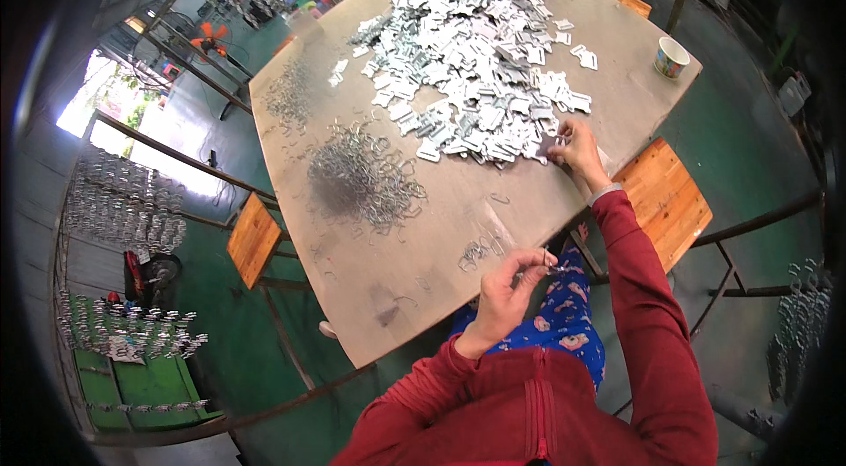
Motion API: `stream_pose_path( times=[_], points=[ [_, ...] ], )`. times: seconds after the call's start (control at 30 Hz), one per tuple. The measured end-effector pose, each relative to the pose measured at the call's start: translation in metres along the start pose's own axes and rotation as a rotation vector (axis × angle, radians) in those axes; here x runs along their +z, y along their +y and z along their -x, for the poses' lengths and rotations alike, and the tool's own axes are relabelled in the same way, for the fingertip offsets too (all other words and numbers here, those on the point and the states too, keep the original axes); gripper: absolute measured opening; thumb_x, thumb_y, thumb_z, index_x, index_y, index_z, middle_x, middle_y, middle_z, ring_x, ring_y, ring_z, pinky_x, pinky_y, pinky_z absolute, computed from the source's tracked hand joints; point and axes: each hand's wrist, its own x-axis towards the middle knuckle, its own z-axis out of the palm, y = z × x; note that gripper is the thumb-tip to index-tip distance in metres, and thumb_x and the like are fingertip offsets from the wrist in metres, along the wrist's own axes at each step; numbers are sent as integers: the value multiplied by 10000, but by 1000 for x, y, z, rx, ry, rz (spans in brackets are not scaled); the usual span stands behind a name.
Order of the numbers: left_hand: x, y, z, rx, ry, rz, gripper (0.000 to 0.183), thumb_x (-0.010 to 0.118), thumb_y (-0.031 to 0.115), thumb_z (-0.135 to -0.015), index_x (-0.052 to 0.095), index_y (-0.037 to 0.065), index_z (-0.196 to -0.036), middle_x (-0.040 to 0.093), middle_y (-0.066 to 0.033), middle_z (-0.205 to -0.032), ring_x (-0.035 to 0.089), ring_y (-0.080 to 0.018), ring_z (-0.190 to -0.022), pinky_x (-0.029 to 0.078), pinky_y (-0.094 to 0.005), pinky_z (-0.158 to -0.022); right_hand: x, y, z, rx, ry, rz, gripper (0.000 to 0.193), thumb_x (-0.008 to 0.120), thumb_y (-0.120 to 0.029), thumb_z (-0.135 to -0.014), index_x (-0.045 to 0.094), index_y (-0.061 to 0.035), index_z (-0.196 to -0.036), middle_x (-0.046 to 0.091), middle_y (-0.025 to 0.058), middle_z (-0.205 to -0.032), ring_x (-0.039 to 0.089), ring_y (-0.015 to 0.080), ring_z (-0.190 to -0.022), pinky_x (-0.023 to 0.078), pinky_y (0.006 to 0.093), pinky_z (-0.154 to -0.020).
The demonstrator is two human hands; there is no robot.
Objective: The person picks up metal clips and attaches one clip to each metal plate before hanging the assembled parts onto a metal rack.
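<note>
Close to my body, past the table's near edge, my left hand is closed in a pinch on a small metal piece; its exact shape is too small to make out. My right hand reaches to the near right edge of a big heap of flat, slotted metal plates. Its thumb and fingers are closed at a plate there, partly hidden by the fingers. Left of the heap lies a tangled pile of thin bent wire hooks. A smaller cluster of wire pieces lies nearer my left hand.
The worn table has a paper cup at its right corner. Wooden stools stand at the right and left. Racks of hanging metal parts line the left side, and an orange fan stands farther back.
</note>
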Motion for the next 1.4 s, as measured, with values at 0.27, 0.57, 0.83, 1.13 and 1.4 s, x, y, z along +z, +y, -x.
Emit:
stream_pose_path(
  times=[0.27, 0.57, 0.83, 1.13, 1.4],
  points=[
    [-1, -16, -1, -18, -15, 18, 85, 542, 25, -926, 542, -9, -1004, 620, -94, -994, 578, -155, -977, 452, -304, -903, -43, -71, 106, 256, -53, -972, 201, 737, -20, -749, 599, 32, -886, 641, 97, -712, 597, 131, -568, 489, 239, -485],
    [10, -25, -7, 22, -12, -90, 101, 596, 71, -896, 603, -9, -957, 665, -91, -881, 622, -135, -834, 485, -271, -746, -78, -127, 163, 354, -116, -1052, 193, 722, 13, -758, 561, -9, -863, 608, 61, -679, 554, 93, -487, 436, 207, -396],
    [5, -22, -3, 92, -10, -247, 73, 596, 9, -862, 607, 6, -934, 672, -103, -896, 644, -176, -855, 495, -287, -775, -76, -126, 168, 395, -100, -1122, 198, 719, -3, -746, 550, -13, -850, 602, 65, -697, 518, 87, -466, 411, 213, -396],
    [-6, -21, 0, 326, 23, -387, 150, 644, -16, -774, 597, 39, -905, 618, -110, -873, 597, -294, -828, 459, -358, -738, -64, -124, 169, 578, -240, -1227, 159, 677, -36, -765, 532, -44, -831, 603, 53, -705, 512, 70, -443, 390, 177, -358],
    [-8, -30, 3, 150, 34, -304, 102, 622, 2, -807, 590, 22, -902, 613, -114, -868, 603, -286, -826, 473, -361, -728, -62, -136, 175, 357, -80, -1047, 175, 691, 27, -760, 534, -3, -831, 589, 74, -678, 528, 101, -468, 430, 222, -387]
  ],
)
